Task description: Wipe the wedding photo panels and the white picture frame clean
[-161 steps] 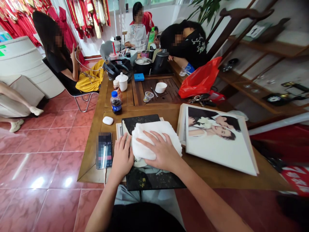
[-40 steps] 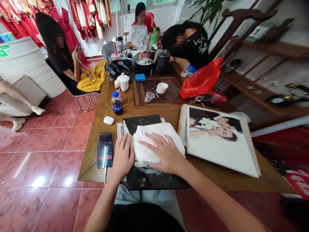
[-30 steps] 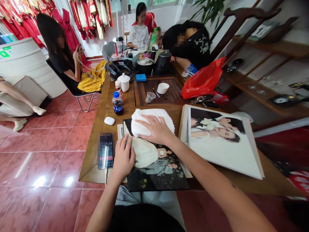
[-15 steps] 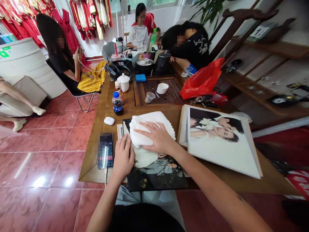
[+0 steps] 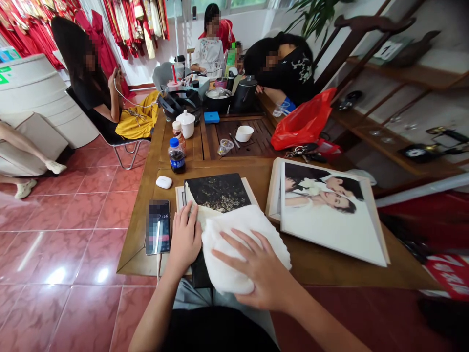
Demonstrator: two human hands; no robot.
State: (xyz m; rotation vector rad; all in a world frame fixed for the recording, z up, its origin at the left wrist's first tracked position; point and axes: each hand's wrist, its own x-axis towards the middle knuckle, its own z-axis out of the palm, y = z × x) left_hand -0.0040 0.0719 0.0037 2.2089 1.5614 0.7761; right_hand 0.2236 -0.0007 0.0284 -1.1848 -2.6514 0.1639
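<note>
My right hand (image 5: 258, 268) lies spread on a folded white towel (image 5: 234, 249), pressing it against the near end of a dark photo album page (image 5: 219, 192). The towel hides the lower part of that page. My left hand (image 5: 184, 239) rests flat on the album's left side, fingers apart, holding nothing. A large wedding portrait board (image 5: 326, 212) leans on the wooden table (image 5: 315, 266) to the right of my right hand. A phone (image 5: 159, 227) lies just left of my left hand, with a white earbud case (image 5: 163, 182) beyond it.
A cola bottle (image 5: 177, 156) and a wooden tea tray (image 5: 238, 139) with cups and a kettle stand further along the table. A red plastic bag (image 5: 304, 117) lies at the right. Several people sit around the far end. Red tiled floor (image 5: 73, 254) lies left of the table.
The towel and my right hand have moved from the far part of the page toward me, uncovering the dark, gold-flecked top. My left hand has stayed nearly still.
</note>
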